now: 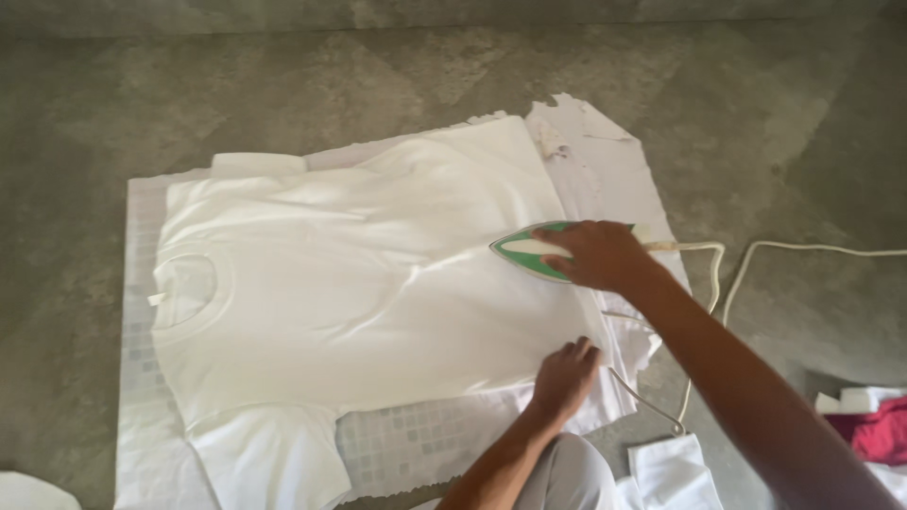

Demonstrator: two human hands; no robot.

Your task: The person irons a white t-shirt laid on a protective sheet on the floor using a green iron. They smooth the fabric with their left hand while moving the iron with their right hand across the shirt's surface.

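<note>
Grey stone floor point(378, 76) bears a white T-shirt point(359, 283) spread flat, collar far from the person. Right hand point(600, 255) clenches the green iron point(524, 253) near the shirt's hem, tip pointing toward the collar. Left hand point(564, 378), nearer the hem, presses flat, fingers loose, grasping nothing.

We take this for a home, with laundry handled on a bare grey stone floor point(378, 66). Under our right hand point(600, 255) a green and white iron point(524, 250) rests on a white T-shirt point(359, 283), with folded clothes point(874, 425) lying right of it.
</note>
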